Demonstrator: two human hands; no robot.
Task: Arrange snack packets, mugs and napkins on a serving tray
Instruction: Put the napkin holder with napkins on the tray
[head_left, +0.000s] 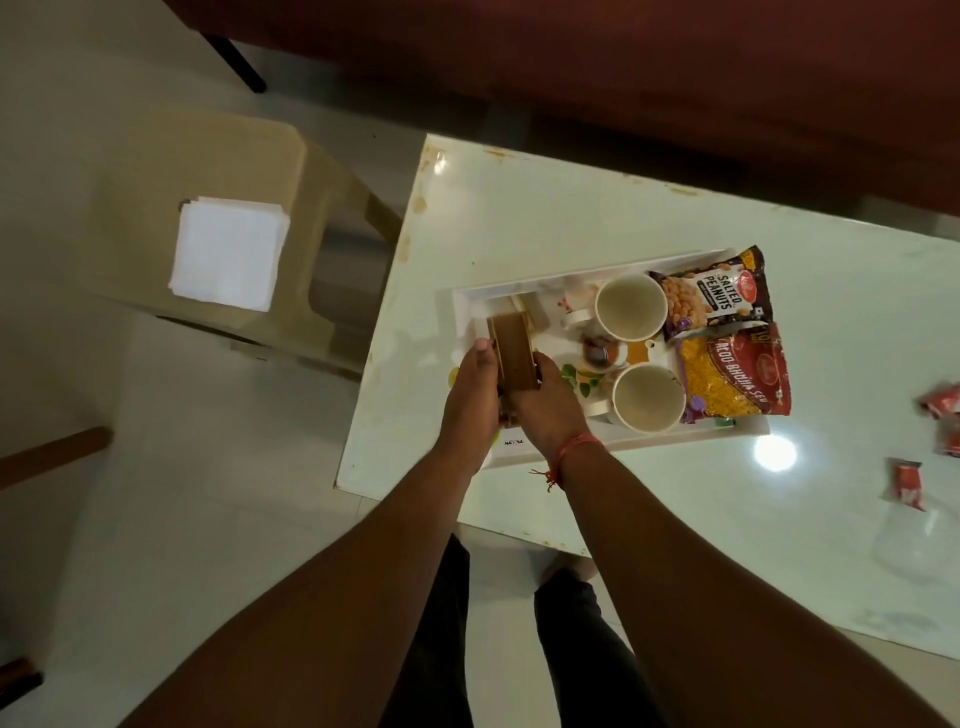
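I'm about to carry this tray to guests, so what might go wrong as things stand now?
The tray sits near the table's corner, so a nudge may slide it off. Both hands, left hand and right hand, press the brown holder close to the mugs, which could tip. The napkins lie apart on the stool, easily forgotten.

Your hands (506, 400) crowd the tray's (623, 441) left end w/ the brown holder (511, 345). Two mugs (631, 305) block the middle, snack packets (727, 332) the right end. Open surface (545, 218) beyond the tray & nearside right; red sachets (906, 480) far right.
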